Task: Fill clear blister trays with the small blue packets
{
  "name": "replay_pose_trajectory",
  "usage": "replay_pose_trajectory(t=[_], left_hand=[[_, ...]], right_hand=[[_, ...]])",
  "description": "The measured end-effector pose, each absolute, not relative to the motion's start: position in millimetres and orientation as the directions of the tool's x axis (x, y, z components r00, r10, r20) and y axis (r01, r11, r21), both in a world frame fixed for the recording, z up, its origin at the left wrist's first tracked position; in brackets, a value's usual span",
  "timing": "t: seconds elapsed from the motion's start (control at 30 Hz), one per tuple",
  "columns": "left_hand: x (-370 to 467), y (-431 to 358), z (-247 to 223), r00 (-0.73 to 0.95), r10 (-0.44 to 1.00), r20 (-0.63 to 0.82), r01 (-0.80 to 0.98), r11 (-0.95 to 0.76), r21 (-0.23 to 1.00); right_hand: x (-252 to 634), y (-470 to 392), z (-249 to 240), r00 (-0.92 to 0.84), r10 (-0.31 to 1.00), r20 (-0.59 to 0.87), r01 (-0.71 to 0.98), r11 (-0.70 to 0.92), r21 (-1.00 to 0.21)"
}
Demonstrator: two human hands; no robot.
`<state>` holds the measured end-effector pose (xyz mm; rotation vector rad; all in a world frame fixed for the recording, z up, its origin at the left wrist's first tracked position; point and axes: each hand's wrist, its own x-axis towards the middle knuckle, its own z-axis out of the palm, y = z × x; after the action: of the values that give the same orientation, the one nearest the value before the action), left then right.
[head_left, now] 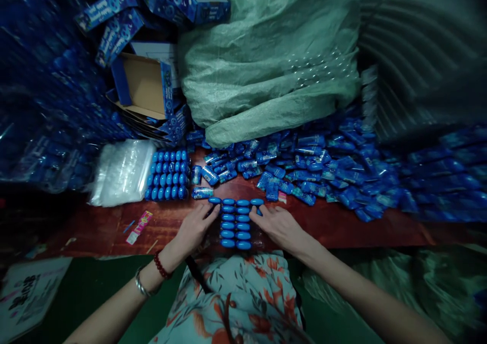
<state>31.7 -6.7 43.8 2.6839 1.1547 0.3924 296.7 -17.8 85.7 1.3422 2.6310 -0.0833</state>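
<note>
Glossy blue oval pieces [228,226] lie in neat rows at the table's front edge, right before me. My left hand [196,228] is at the left side of this block, thumb and fingers bent around its outer pieces. From the right, my right hand [277,225] grips the opposite side, its fingertips close to the top right piece [256,202]. Both hands hide most of the outer columns. A similar block of blue oval pieces [167,174] stands left of my hands, beside a stack of clear plastic bags [124,174].
Small blue wrapped packets [312,164] are heaped across the back and right of the reddish table [171,227]. A large green woven sack [266,75] stands behind them. Blue boxes [142,88], one open, are at the back left. A pink strip [139,227] lies front left.
</note>
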Motion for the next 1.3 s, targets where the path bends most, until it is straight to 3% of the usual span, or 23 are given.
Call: replay_pose_trajectory(t=[0.07, 0.17, 0.23, 0.33, 0.47, 0.57, 0.67, 0.8, 0.9, 0.97, 1.13, 1.3], left_hand=[[27, -11, 42, 0.628, 0.744, 0.227, 0.699, -0.668, 0.254], [21, -10, 40, 0.463, 0.822, 0.331, 0.747, -0.563, 0.354], [21, -2, 40, 0.361, 0.881, 0.307, 0.792, -0.463, 0.397], [29, 14, 41, 0.324, 0.930, 0.172, 0.904, -0.358, 0.235], [45, 26, 43, 0.290, 0.956, 0.031, 0.957, -0.291, 0.004], [51, 22, 42, 0.300, 0.954, 0.001, 0.952, -0.299, -0.071], [45, 6, 35, 0.312, 0.950, 0.005, 0.947, -0.310, -0.086], [25, -24, 24, 0.256, 0.965, 0.065, 0.964, -0.260, 0.063], [10, -46, 23, 0.155, 0.981, 0.119, 0.927, -0.186, 0.325], [3, -59, 27, 0.074, 0.986, 0.146, 0.866, -0.137, 0.481], [6, -85, 41, 0.047, 0.967, 0.252, 0.787, -0.191, 0.587], [28, -82, 39, 0.065, 0.953, 0.296, 0.732, -0.247, 0.635]], right_hand=[[301, -24, 83, -0.549, 0.821, -0.154, 0.824, 0.563, 0.064], [315, -29, 75, -0.492, 0.870, -0.022, 0.870, 0.493, 0.036], [326, -25, 68, -0.386, 0.919, 0.086, 0.921, 0.389, -0.024], [336, -7, 60, -0.190, 0.971, 0.142, 0.973, 0.206, -0.103], [333, 19, 57, -0.078, 0.997, 0.016, 0.995, 0.079, -0.062], [327, 20, 54, -0.072, 0.996, -0.046, 0.995, 0.069, -0.070], [326, 3, 42, -0.129, 0.991, 0.022, 0.973, 0.131, -0.189], [329, -34, 16, 0.027, 0.985, 0.168, 0.884, 0.055, -0.463], [330, -59, 8, 0.198, 0.952, 0.234, 0.752, 0.006, -0.660], [329, -71, 10, 0.223, 0.942, 0.250, 0.681, 0.033, -0.732], [326, -79, 23, 0.050, 0.965, 0.258, 0.610, 0.175, -0.773], [325, -65, 34, -0.224, 0.933, 0.283, 0.665, 0.359, -0.655]])
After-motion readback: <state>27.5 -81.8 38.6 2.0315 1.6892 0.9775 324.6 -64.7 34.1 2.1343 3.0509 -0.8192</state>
